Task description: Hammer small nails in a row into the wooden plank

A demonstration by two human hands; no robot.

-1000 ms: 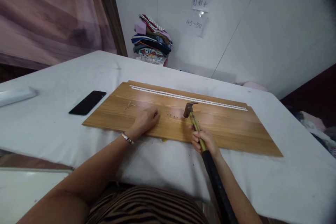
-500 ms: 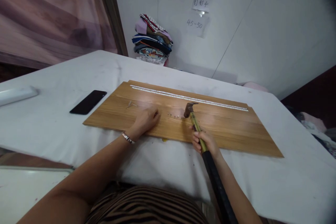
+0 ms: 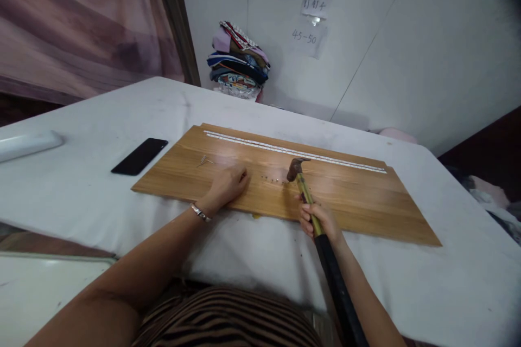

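My right hand (image 3: 319,220) grips a claw hammer (image 3: 304,190) by the upper part of its yellow and black handle. The rusty head is over a short row of nails (image 3: 277,180) standing in a wooden board (image 3: 366,200); whether it touches one I cannot tell. Left of the row, my left hand (image 3: 228,185) rests on the board with its fingers curled closed, and what is inside them, if anything, is hidden. A few loose nails (image 3: 204,161) lie on the board beyond my left hand.
Two pale measuring strips (image 3: 293,152) run along the board's far side. A black phone (image 3: 140,156) lies left of the board on the white-covered table (image 3: 89,195). Folded clothes (image 3: 238,62) are stacked by the wall. A white object (image 3: 30,145) sits at the left.
The whole view has shifted slightly. Both hands hold nearly the same places on and over the board, and the hammer head stays above the nail row.
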